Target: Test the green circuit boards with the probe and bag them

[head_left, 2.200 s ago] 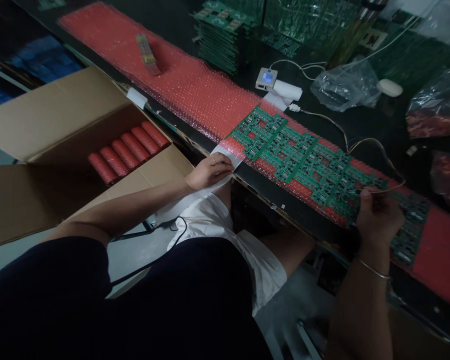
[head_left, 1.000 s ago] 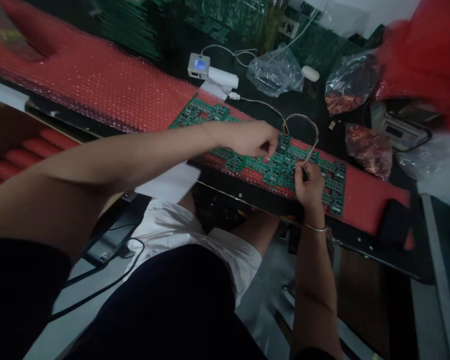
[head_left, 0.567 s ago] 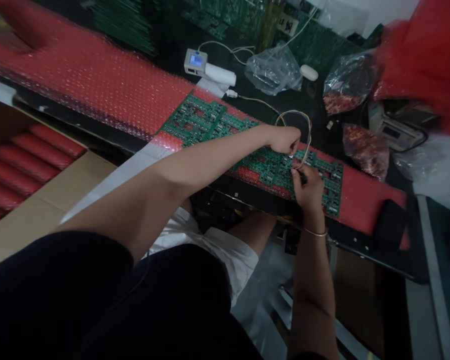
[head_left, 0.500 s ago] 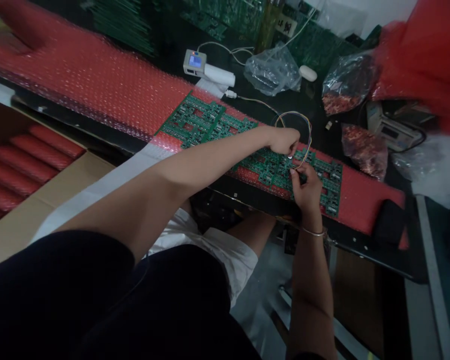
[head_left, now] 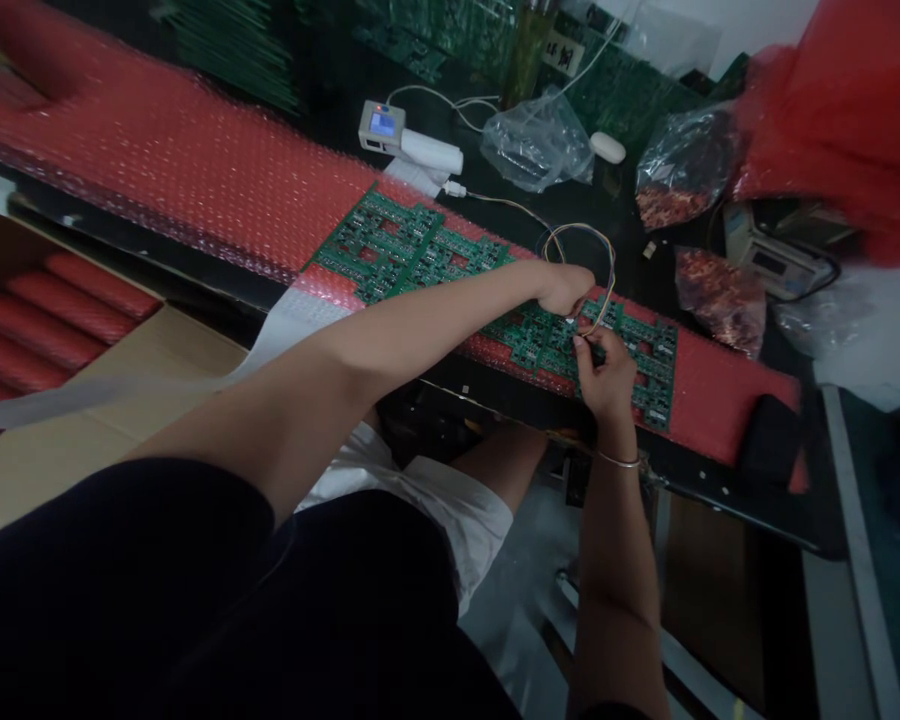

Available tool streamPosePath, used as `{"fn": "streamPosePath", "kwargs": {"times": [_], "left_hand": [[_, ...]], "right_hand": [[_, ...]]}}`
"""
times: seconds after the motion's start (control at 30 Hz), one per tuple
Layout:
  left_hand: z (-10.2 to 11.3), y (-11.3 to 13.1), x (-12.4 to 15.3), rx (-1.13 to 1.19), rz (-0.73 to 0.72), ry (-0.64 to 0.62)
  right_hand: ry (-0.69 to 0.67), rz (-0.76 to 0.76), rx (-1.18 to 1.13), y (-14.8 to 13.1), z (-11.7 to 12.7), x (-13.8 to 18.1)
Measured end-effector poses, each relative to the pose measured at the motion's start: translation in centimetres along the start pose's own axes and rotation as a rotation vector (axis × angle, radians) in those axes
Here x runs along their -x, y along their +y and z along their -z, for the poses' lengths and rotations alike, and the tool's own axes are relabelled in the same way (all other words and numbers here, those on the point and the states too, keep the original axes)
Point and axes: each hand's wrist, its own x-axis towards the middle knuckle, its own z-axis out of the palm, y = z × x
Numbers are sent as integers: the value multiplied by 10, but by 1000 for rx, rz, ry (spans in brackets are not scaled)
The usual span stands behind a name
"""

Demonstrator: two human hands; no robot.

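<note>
A long green circuit board panel [head_left: 420,250] lies on red bubble wrap [head_left: 195,170] along the bench edge. My left hand [head_left: 568,286] reaches across it with fingers pinched over the board's right part. My right hand [head_left: 604,372] is closed on the end of a thin looped cable [head_left: 609,262], held down against the board just below the left hand. The cable runs back to a small white tester with a lit blue screen [head_left: 381,124]. What the left fingertips pinch is too small to make out.
An open cardboard box [head_left: 120,370] holding red wrapped rolls [head_left: 60,310] sits at the lower left. A white strip [head_left: 270,335] hangs off the bench. Stacks of green boards [head_left: 232,40], plastic bags [head_left: 536,140], a white mouse [head_left: 607,147] and a red bag [head_left: 847,110] crowd the back.
My left hand left the white strip at the bench edge and reached right across the board to meet the right hand. The view swung right. In the last half second both hands barely moved.
</note>
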Motion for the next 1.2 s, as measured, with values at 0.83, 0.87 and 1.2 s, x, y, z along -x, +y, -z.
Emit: {"fn": "streamPosePath", "kwargs": {"times": [0.83, 0.87, 1.2], "left_hand": [[3, 23, 86, -265, -24, 44], [7, 23, 98, -251, -43, 68], [67, -15, 298, -111, 50, 154]], "right_hand": [[148, -134, -400, -8, -8, -72], [123, -156, -454, -6, -18, -83], [-82, -212, -265, 14, -71, -124]]}}
